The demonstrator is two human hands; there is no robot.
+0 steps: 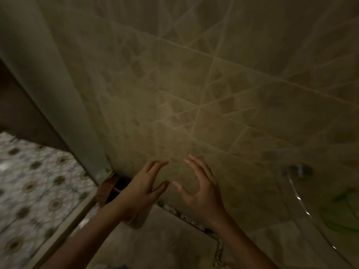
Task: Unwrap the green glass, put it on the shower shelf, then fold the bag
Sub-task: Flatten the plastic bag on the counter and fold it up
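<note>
Both of my hands are raised in front of a tiled shower wall, and the picture is dim and blurred. My left hand (144,188) has its fingers spread and holds nothing. My right hand (201,189) faces it a short way off, fingers apart and empty too. At the lower right a curved glass shelf (303,202) juts from the wall, fixed by a round metal mount (300,169). Something green (342,212) lies on or shows through that shelf; blur hides whether it is the glass or the bag.
Beige wall tiles (194,94) fill most of the view. A pale door frame or curtain edge (58,84) runs down the left side. Patterned floor tiles (35,181) lie at the lower left. A pebble strip (194,222) borders the shower floor below my hands.
</note>
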